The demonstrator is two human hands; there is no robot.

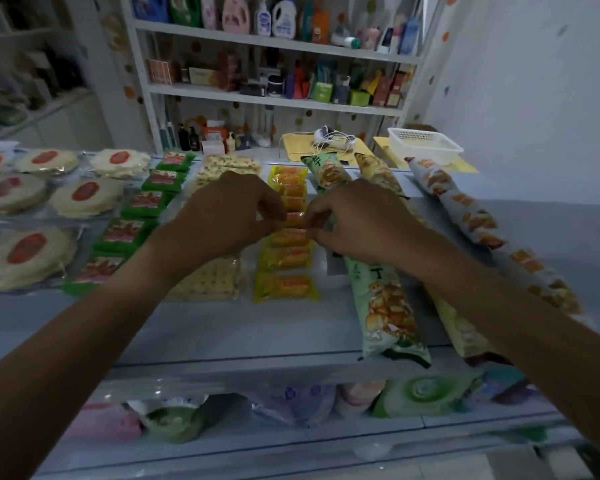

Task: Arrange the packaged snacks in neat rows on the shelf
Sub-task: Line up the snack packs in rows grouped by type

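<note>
Around: green packets (142,216) and cracker packs (219,278) left of yellow snack row (286,251); long green bag (388,306) right, on shelf (222,334).
Left hand (222,216): fingers pinching a yellow packet mid-row.
Right hand (357,223): fingers pinching the same packet's other end.

Dim, soft indoor light, blurry detail, wide-angle bending at edges

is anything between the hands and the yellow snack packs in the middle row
Nothing visible is. The left hand and right hand both already have their fingers pinching a yellow snack pack midway along its row, one from each side. The cracker packs and green long bag lie beside that row, not across it.
</note>
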